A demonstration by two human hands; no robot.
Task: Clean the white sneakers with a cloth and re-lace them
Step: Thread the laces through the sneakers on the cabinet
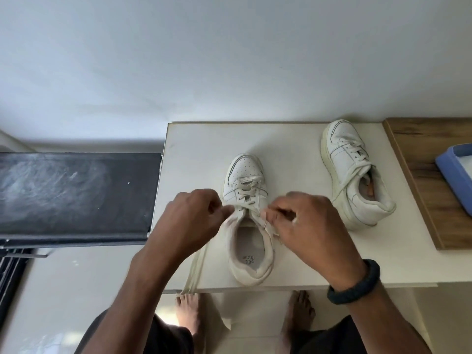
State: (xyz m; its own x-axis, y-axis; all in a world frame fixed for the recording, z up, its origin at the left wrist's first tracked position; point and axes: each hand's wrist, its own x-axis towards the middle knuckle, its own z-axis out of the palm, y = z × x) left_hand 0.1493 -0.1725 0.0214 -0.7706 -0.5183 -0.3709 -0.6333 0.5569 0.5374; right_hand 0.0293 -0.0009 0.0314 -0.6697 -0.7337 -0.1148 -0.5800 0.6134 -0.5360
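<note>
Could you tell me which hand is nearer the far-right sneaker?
Right. The right hand sits just left of the far-right sneaker; the left hand is farther left, across the near sneaker.

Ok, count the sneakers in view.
2. Near sneaker at front middle of the table; far sneaker back right. None seems hidden.

This looks like a room in a home rather than a workplace. A person stands with bare feet (187,312) on a pale, glossy floor (76,277), close to a plain white wall (229,60). A small white tabletop (201,149) is set against that wall. Beside it, a wood-grain surface (424,180) carries a blue tray (453,175). A dusty dark panel (71,190) lies to the left. The white sneakers (245,175) on the tabletop are ordinary everyday shoes.
</note>
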